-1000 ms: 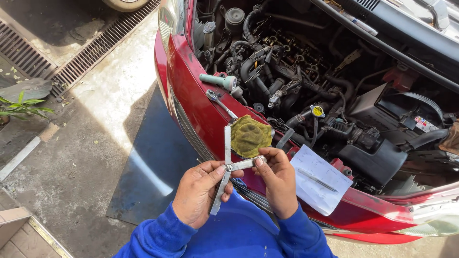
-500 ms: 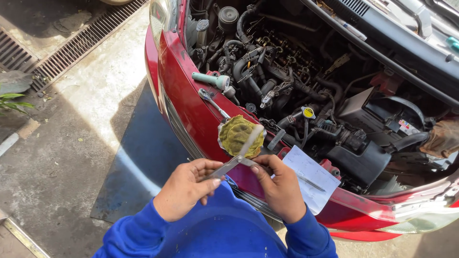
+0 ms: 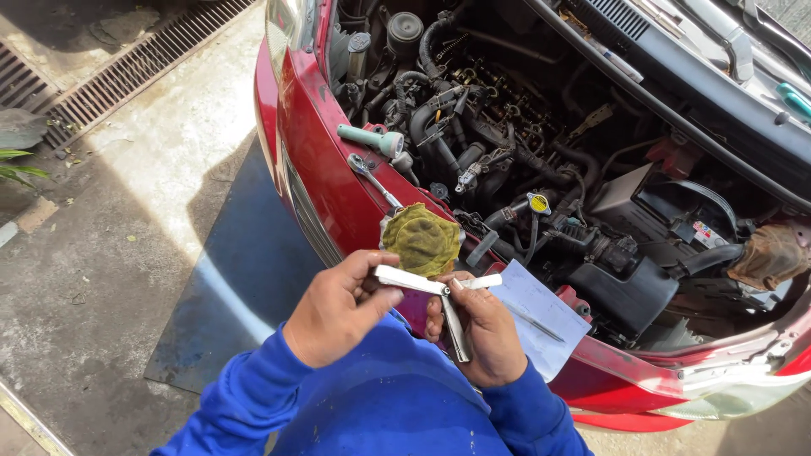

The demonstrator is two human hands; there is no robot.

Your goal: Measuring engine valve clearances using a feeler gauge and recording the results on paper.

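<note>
Both hands (image 3: 405,308) grip feeler gauge (image 3: 439,291) w/ blades fanned.

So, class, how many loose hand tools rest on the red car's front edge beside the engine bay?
2. A pale green cylindrical torch lies by the left headlight side, and a silver metal ratchet wrench lies just below it, pointing towards the yellow-green rag. Others may be hidden in the engine bay.
</note>
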